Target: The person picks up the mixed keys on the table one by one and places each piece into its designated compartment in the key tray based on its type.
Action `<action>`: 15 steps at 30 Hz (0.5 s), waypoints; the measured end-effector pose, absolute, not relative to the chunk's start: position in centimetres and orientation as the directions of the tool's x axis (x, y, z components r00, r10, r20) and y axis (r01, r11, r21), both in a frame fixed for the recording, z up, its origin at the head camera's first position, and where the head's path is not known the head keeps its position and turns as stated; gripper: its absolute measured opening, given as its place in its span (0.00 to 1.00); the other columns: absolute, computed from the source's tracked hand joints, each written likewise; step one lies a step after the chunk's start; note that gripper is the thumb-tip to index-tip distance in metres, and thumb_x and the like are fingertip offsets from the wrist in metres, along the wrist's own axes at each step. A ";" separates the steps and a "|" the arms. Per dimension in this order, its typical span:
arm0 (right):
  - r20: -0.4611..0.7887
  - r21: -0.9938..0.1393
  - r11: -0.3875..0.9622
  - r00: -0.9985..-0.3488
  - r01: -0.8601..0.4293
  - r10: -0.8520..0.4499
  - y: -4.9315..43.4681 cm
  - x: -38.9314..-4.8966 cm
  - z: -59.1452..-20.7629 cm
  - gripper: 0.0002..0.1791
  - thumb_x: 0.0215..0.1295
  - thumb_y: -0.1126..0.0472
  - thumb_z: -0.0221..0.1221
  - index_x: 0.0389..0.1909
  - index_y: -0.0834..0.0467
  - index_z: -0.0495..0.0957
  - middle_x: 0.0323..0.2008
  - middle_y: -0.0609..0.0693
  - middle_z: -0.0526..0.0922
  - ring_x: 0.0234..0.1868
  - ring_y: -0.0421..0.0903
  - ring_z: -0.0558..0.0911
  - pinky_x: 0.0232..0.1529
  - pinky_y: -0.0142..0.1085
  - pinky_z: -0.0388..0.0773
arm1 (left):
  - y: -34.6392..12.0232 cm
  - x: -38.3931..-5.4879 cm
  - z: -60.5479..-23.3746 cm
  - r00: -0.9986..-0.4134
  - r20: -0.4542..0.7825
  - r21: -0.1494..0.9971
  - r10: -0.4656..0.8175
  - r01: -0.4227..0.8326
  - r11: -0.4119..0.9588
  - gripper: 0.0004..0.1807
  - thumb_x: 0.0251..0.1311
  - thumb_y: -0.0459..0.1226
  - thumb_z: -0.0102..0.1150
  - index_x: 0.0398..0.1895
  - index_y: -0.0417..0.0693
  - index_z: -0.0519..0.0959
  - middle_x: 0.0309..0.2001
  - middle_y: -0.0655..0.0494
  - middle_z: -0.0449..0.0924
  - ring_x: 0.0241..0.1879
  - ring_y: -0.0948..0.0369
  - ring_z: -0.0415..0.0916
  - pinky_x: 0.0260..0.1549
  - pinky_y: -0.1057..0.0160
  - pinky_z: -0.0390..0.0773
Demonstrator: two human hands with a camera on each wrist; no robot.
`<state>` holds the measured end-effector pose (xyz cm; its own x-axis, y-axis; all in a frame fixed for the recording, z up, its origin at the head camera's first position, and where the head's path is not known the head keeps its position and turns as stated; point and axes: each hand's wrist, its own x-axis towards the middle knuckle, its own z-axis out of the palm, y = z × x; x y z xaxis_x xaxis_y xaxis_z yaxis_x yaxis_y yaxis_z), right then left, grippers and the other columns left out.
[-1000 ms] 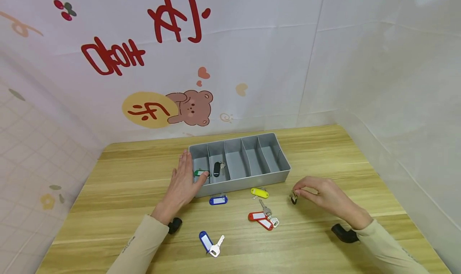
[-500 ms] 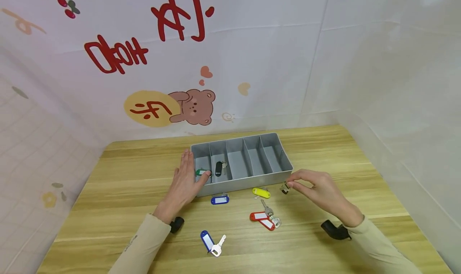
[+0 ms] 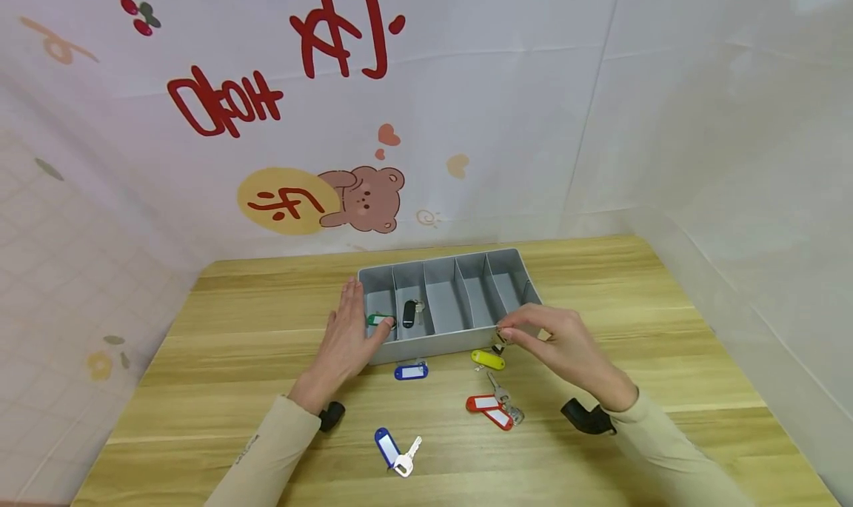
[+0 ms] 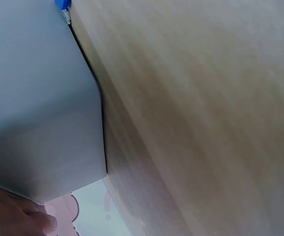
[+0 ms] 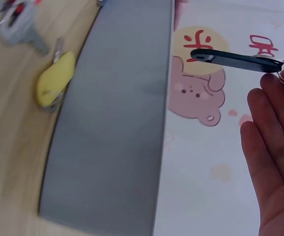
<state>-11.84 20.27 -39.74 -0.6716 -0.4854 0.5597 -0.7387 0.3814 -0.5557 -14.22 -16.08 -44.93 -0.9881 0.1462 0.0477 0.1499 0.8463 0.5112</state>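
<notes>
My right hand [image 3: 563, 344] pinches a black key tag [image 5: 235, 61] by its metal ring, just over the front wall of the grey divided tray [image 3: 440, 342]. The tag sticks out level past the fingertips in the right wrist view. My left hand [image 3: 345, 344] rests against the tray's left end, fingers straight along the outside and thumb over the front rim. Under that thumb, a green key tag [image 3: 377, 320] lies in the leftmost compartment. Another black key tag [image 3: 409, 313] with a key lies in the compartment beside it.
In front of the tray lie a yellow key tag [image 3: 489, 359] and a blue key tag [image 3: 411, 372]. Two overlapping red key tags [image 3: 483, 403] with keys are nearer. Another blue key tag [image 3: 386, 445] with a key lies closest. A printed white backdrop [image 3: 520, 159] rises behind.
My right hand has moved left with the black key tag, from the table right of the tray to its front wall. The left hand keeps its place on the tray.
</notes>
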 end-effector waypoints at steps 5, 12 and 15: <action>0.596 -0.571 0.334 -0.659 -0.750 -0.459 19.0 -12.3 -39.3 0.16 0.59 0.74 0.71 0.43 0.50 0.88 0.40 0.40 0.89 0.41 0.38 0.87 0.41 0.26 0.81 | -16.1 -14.3 -44.9 -0.988 0.049 0.507 0.145 0.150 0.849 0.54 0.72 0.59 0.50 0.82 0.33 0.40 0.84 0.40 0.33 0.82 0.45 0.34 0.72 0.29 0.48; 0.618 -0.589 0.294 -0.653 -0.753 -0.438 17.3 -12.6 -38.8 0.14 0.60 0.73 0.70 0.42 0.53 0.88 0.40 0.43 0.89 0.42 0.39 0.87 0.46 0.29 0.82 | -16.7 -14.4 -44.7 -0.979 0.030 0.538 0.203 0.187 0.822 0.55 0.72 0.59 0.51 0.82 0.33 0.37 0.84 0.39 0.32 0.82 0.44 0.34 0.72 0.29 0.49; 0.618 -0.597 0.294 -0.662 -0.746 -0.425 16.7 -12.8 -38.8 0.12 0.61 0.73 0.70 0.42 0.54 0.89 0.40 0.42 0.89 0.42 0.40 0.87 0.46 0.30 0.82 | -17.1 -14.4 -44.9 -0.970 0.035 0.565 0.241 0.218 0.796 0.54 0.73 0.58 0.50 0.82 0.33 0.36 0.84 0.41 0.29 0.82 0.45 0.33 0.73 0.32 0.49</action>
<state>-12.77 16.74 -38.81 -0.6616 -0.4252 0.6176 -0.7464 0.2945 -0.5968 -14.42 -17.13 -44.85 -0.9700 0.2406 0.0354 0.2181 0.7960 0.5646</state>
